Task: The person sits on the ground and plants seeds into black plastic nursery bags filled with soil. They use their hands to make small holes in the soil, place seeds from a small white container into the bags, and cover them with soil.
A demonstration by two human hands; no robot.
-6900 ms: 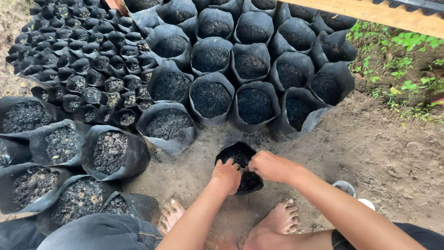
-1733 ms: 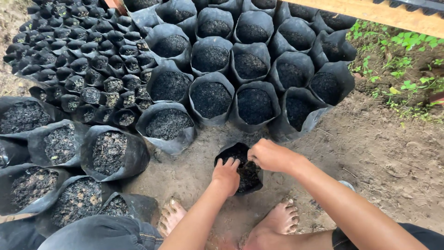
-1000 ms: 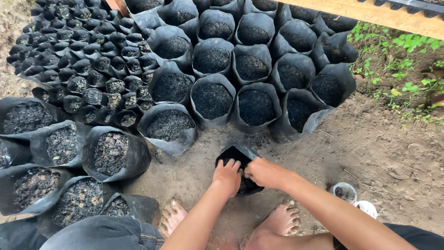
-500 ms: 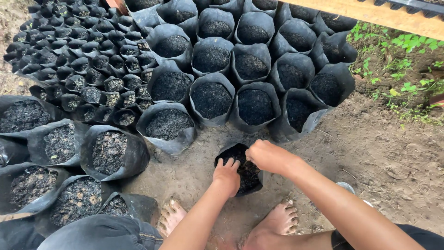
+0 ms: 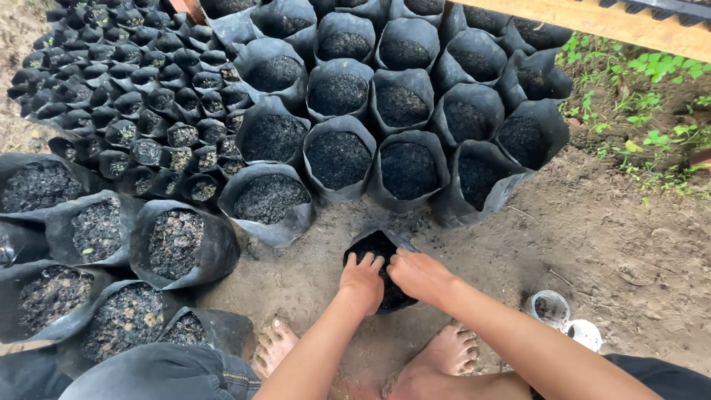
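down on the bare dirt ground [image 5: 592,244], just before the person's feet, sits a small black grow bag [image 5: 374,248] of dark soil. the left hand [image 5: 363,280] presses into its mouth, fingers slightly spread; the right hand [image 5: 420,275] lies flat on the rim, fingers together. thin, floppy plastic and loose, heavyish fill: likely best cupped low round the sides, not lifted by the rim.

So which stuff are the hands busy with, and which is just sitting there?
Busy with:
- left hand and right hand, both on the small black bag
- dark soil inside it

Just sitting there:
- filled bags
- two small cups
- wooden plank
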